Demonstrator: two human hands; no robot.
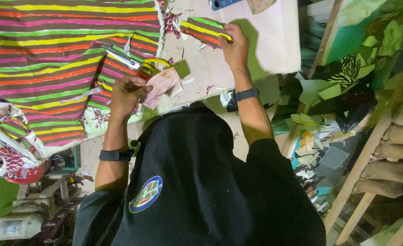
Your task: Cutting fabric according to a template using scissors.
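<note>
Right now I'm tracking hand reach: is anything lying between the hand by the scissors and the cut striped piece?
Yes. The yellow-handled scissors lie beside the left hand, with scattered offcuts across the table toward the striped piece under the right hand.

On the bench [274, 41] the fabric [51, 59] lies at the left, the scissors [128, 60] on its right edge, a cut piece [203, 29] further right, scraps [338, 86] beyond the bench's right edge.
</note>
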